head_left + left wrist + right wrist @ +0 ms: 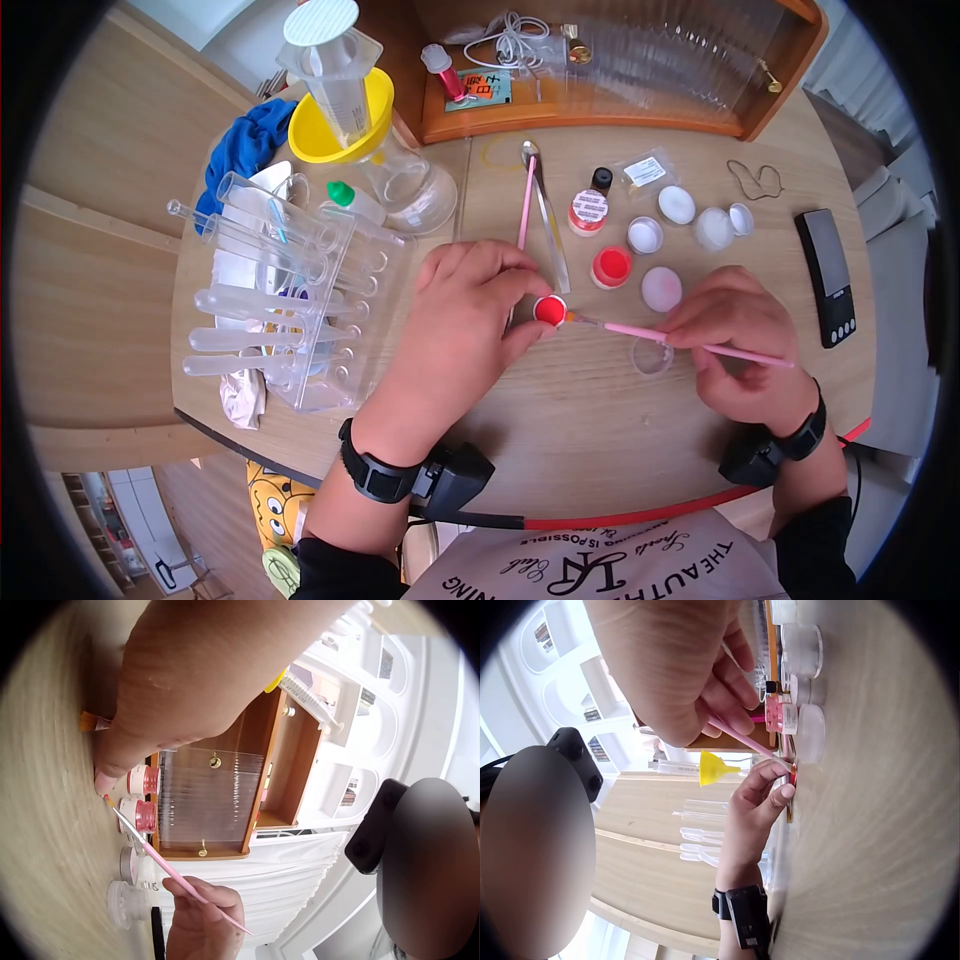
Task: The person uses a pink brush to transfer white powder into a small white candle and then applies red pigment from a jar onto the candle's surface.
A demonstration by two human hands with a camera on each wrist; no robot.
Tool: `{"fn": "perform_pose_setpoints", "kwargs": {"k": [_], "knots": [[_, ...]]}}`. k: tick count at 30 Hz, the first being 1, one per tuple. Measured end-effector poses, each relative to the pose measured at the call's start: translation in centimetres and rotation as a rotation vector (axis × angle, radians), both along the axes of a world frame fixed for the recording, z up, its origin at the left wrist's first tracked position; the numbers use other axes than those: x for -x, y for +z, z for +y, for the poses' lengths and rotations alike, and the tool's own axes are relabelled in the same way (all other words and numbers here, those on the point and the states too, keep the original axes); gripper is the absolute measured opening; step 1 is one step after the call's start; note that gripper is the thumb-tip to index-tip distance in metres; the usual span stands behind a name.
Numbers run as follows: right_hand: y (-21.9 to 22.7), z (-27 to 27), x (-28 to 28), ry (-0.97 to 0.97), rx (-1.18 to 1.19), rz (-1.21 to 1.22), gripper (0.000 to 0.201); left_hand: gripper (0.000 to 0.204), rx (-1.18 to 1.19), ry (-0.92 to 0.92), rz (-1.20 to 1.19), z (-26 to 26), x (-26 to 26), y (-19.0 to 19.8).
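In the head view the left hand [462, 325] pinches a small round cap holding red material [550, 311] between thumb and index finger, close to the tabletop. The right hand [738, 345] holds a pink-handled brush [640, 331] in a pen-like grip, its bristles at the cap's right rim. From the left wrist, the brush [161, 862] slants down from the right hand [206, 919] to the left fingertips. Seen from the right wrist, the left hand [754, 814] steadies the cap low on the table, with the brush tip at it.
An open red jar [612, 266], a red bottle [588, 212] and several lids stand beyond the hands. Tweezers [552, 235] lie behind the left hand. At left are a tube rack [325, 340] and a flask with a yellow funnel [375, 120]; a black scale [826, 275] lies right.
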State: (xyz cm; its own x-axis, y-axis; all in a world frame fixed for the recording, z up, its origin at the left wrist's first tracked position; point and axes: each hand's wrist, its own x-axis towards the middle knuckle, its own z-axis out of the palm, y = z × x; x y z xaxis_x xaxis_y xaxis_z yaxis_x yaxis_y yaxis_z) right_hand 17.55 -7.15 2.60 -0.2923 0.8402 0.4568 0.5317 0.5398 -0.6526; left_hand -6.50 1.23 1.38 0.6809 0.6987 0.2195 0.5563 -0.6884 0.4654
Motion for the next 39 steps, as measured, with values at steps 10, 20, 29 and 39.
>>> {"fn": "perform_pose_setpoints", "kwargs": {"k": [10, 20, 29, 39], "knots": [[0.2, 0.1, 0.1, 0.009, -0.013, -0.015, 0.026, 0.032, -0.001, 0.002, 0.000, 0.0, 0.0, 0.1], [0.3, 0.2, 0.1, 0.021, -0.027, -0.017, 0.028, 0.030, 0.004, 0.002, -0.001, 0.0, -0.1, 0.0], [1.7, -0.8, -3.0, -0.067, -0.264, 0.223, 0.014, 0.031, 0.001, -0.002, -0.013, 0.0, -0.1, -0.1], [3.1, -1.4, -9.2, 0.238, -0.012, 1.582, 0.015, 0.024, -0.024, 0.002, -0.280, -0.1, -0.1, 1.1]]}}
